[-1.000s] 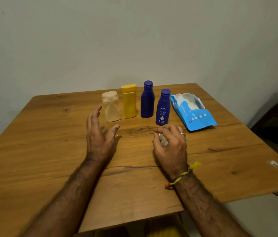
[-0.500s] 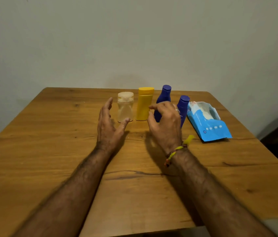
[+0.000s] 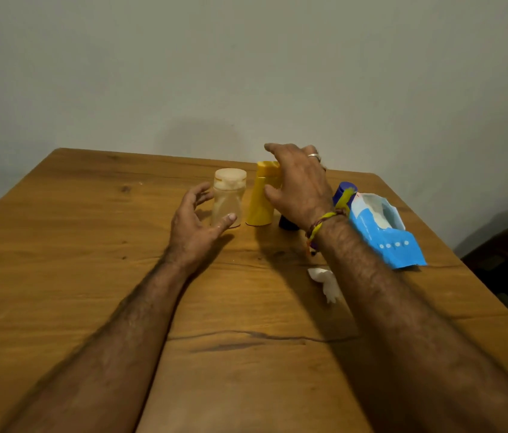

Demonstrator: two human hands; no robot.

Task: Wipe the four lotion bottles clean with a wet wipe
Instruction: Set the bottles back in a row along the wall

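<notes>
Since a moment ago, my right hand has left the wet wipe on the worktop and reached over the bottles, fingers loosely spread above the yellow bottle. My left hand opens beside the clear bottle. My wrist hides one blue bottle; another blue bottle peeks beside the blue wipe packet, its writing unreadable.

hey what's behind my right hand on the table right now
The right hand covers most of a dark blue bottle; only its base shows. A second blue bottle's cap peeks out beside the wrist. The yellow bottle is partly covered.
</notes>
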